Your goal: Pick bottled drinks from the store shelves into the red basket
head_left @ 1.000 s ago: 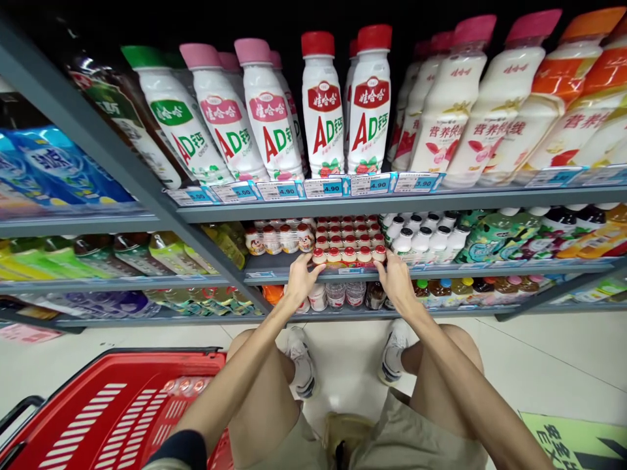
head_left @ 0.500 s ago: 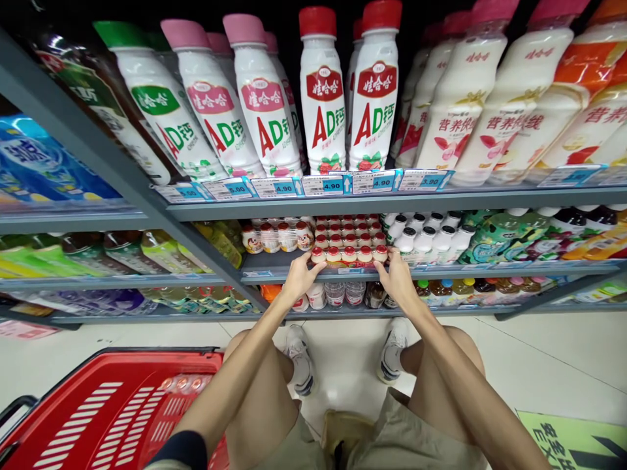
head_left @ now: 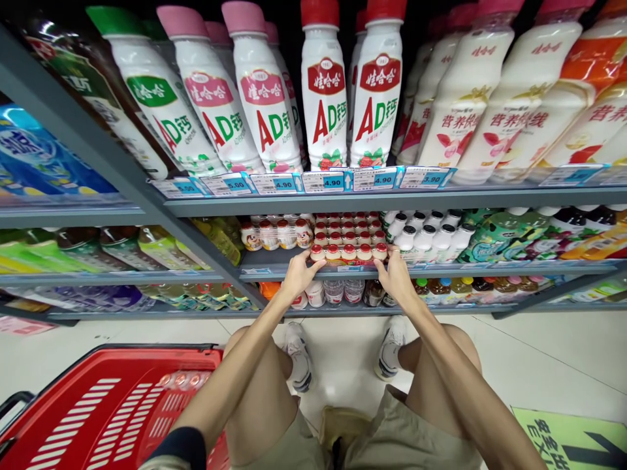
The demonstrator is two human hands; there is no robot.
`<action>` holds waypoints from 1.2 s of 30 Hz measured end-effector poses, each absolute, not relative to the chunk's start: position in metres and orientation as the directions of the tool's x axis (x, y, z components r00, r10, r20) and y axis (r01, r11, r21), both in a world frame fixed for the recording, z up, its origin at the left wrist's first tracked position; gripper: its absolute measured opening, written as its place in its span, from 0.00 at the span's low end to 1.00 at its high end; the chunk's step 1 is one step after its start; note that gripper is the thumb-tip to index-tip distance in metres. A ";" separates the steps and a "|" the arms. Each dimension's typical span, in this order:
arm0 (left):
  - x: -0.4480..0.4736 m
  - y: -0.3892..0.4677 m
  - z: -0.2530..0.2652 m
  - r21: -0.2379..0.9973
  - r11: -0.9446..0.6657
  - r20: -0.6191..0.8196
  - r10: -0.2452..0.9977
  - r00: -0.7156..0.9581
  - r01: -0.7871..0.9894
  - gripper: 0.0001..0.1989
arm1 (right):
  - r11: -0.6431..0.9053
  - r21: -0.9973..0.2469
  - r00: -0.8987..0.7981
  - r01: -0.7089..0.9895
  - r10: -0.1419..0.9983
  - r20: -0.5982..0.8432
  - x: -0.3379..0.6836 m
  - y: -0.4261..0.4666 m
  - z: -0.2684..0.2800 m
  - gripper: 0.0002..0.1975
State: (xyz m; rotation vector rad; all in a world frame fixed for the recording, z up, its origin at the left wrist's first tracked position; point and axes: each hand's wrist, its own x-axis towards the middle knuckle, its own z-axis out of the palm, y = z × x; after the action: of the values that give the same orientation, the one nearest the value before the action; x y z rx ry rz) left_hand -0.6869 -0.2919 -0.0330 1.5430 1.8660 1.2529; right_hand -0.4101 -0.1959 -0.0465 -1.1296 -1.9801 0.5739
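A pack of small red-capped drink bottles (head_left: 348, 253) sits at the front of the middle shelf, with more rows of the same kind behind it. At its left end is my left hand (head_left: 300, 271), thumb on the front and fingers around the side. My right hand (head_left: 392, 270) grips the opposite end the same way. Both hands are closed on the pack, which rests at the shelf edge. To its left stand wrapped bottles with cartoon faces (head_left: 278, 235); on the right are white bottles with black caps (head_left: 428, 238).
Above, the upper shelf edge (head_left: 343, 203) juts out, carrying tall white bottles (head_left: 326, 98) and price tags. A red shopping basket (head_left: 63, 398) stands on the floor at my left, with a bottle pack (head_left: 183, 380) inside. A green floor sign (head_left: 573, 437) lies at the lower right.
My hands keep their hold on the pack, which has barely moved. The view has shifted slightly.
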 end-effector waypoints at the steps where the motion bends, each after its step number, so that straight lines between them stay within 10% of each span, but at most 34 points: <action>1: -0.687 -0.291 -0.034 0.829 -0.023 0.229 0.926 -0.301 0.559 0.15 | 0.504 -0.699 -0.311 0.508 0.864 0.397 -0.410 -0.196 -0.047 0.23; 11: -0.688 -0.288 -0.039 0.842 -0.035 0.225 0.930 -0.292 0.538 0.19 | 0.482 -0.720 -0.299 0.500 0.876 0.379 -0.411 -0.205 -0.041 0.26; 17: -0.668 -0.327 -0.034 0.675 -0.096 0.508 0.780 -0.366 0.731 0.18 | 0.560 -0.592 -0.280 0.580 0.819 0.500 -0.401 -0.253 -0.033 0.25; 36: -0.629 -0.290 -0.042 0.488 -0.040 0.302 0.945 -0.125 0.872 0.13 | 0.601 -0.216 -0.515 0.769 0.783 0.349 -0.432 -0.229 -0.042 0.19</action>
State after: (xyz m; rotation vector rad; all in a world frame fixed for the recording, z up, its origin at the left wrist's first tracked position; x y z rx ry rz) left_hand -0.6294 -0.2902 -0.0422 1.9903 2.0859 0.8894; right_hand -0.4319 -0.2292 -0.0416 -1.2409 -2.4202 0.0473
